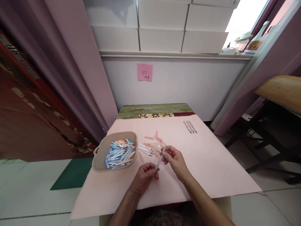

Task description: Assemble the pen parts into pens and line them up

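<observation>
One slim, translucent plastic pen (160, 159) sits pinched, near end in the left hand (145, 176), far end in the right hand (175, 160), above the pale pink surface (209, 163); the step looks like assembly; the next move likely calls for keeping both ends aligned.

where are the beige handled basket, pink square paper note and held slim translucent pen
Beige handled basket (100, 159): head view, inner left wall.
Pink square paper note (145, 72): head view, middle.
Held slim translucent pen (160, 159): head view, mid-barrel.
</observation>
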The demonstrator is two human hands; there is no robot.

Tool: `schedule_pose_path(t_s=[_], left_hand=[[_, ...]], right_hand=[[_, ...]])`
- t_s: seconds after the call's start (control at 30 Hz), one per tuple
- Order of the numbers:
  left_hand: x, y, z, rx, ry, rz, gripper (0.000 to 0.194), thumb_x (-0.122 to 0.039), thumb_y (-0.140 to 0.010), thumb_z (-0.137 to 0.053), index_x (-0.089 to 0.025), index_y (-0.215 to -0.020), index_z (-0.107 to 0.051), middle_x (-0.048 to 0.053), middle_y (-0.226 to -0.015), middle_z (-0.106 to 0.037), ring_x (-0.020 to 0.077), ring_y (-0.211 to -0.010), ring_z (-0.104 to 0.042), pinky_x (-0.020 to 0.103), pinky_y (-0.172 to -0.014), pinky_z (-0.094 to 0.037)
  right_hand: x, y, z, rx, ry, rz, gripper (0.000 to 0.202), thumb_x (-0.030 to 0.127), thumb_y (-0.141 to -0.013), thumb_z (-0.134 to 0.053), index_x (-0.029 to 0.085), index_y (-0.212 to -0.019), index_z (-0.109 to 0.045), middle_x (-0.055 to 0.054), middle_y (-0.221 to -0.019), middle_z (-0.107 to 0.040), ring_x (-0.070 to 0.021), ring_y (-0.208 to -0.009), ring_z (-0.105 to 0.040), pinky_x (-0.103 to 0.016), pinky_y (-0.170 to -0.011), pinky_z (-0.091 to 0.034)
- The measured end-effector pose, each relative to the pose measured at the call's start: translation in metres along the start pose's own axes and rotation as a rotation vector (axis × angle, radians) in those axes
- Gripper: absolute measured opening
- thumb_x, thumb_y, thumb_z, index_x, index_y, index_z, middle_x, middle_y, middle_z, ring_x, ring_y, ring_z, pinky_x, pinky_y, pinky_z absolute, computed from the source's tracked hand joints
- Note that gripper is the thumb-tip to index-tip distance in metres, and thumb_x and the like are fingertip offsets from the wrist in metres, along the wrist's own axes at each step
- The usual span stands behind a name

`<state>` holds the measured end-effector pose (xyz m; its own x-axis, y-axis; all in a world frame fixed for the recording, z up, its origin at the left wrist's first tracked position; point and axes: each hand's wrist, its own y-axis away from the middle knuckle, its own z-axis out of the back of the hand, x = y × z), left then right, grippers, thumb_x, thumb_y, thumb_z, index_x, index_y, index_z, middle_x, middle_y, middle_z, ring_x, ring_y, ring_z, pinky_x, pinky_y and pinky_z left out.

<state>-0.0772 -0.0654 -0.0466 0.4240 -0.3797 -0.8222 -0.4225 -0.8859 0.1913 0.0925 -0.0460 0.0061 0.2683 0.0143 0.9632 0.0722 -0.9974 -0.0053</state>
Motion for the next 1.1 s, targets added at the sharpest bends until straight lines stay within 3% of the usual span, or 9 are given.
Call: schedule_pose_path(t_s=[0.2,0.4,0.63,0.8,0.97,1.1], left_hand=[[0.0,0.001,-0.001,0.004,0.009,0.004,0.018,-0.028,-0.073,-0.072,-0.011,-0.079,-0.071,0.006,-0.06,-0.065,0.0131,-0.055,-0.055,0.027,-0.062,-0.039],[-0.004,0.003,-0.004,0.026,0.023,0.008,0.019,-0.03,-0.076,-0.07,-0.011,-0.08,-0.071,0.007,-0.062,-0.067,0.0142,-0.056,-0.056,0.027,-0.061,-0.039],[-0.005,0.002,-0.003,0.044,0.015,0.026,0.022,-0.031,-0.074,-0.072,-0.011,-0.081,-0.071,0.008,-0.063,-0.068,0.0151,-0.056,-0.057,0.028,-0.061,-0.039],[-0.005,0.002,-0.003,0.046,0.024,0.027,0.023,-0.032,-0.074,-0.072,-0.011,-0.081,-0.071,0.008,-0.063,-0.067,0.0154,-0.057,-0.057,0.028,-0.061,-0.039],[-0.004,0.002,-0.003,0.052,0.023,0.02,0.019,-0.029,-0.075,-0.071,-0.011,-0.081,-0.071,0.008,-0.063,-0.068,0.0149,-0.057,-0.056,0.027,-0.061,-0.039],[-0.004,0.001,-0.003,0.043,0.016,0.017,0.024,-0.033,-0.072,-0.073,-0.011,-0.081,-0.071,0.008,-0.062,-0.067,0.0153,-0.057,-0.057,0.028,-0.061,-0.039]], right_hand=[[-0.008,0.003,0.001,0.061,0.053,-0.037,0.033,0.044,-0.076,-0.068,0.019,-0.096,-0.065,-0.001,-0.077,-0.062,-0.0102,-0.056,-0.053,-0.021,-0.048,-0.037],[-0.013,0.002,0.006,0.231,0.057,-0.123,0.033,0.044,-0.077,-0.068,0.018,-0.097,-0.07,0.001,-0.068,-0.059,-0.0085,-0.054,-0.045,-0.022,-0.05,-0.034],[-0.018,0.0,-0.001,0.163,0.012,-0.146,0.031,0.043,-0.064,-0.08,0.017,-0.071,-0.063,0.006,-0.056,-0.052,-0.0078,-0.05,-0.042,-0.021,-0.05,-0.031],[-0.016,0.002,-0.001,0.216,0.013,-0.139,0.035,0.051,-0.074,-0.069,0.019,-0.09,-0.068,-0.002,-0.083,-0.065,-0.0155,-0.076,-0.058,-0.027,-0.068,-0.043],[-0.023,0.003,-0.003,0.212,-0.06,-0.191,0.038,0.051,-0.067,-0.075,0.018,-0.086,-0.067,0.0,-0.067,-0.061,-0.0147,-0.058,-0.055,-0.029,-0.058,-0.046],[-0.024,0.004,-0.004,0.201,-0.086,-0.167,0.04,0.048,-0.068,-0.076,0.02,-0.095,-0.067,-0.002,-0.081,-0.065,-0.0147,-0.067,-0.06,-0.028,-0.064,-0.048]])
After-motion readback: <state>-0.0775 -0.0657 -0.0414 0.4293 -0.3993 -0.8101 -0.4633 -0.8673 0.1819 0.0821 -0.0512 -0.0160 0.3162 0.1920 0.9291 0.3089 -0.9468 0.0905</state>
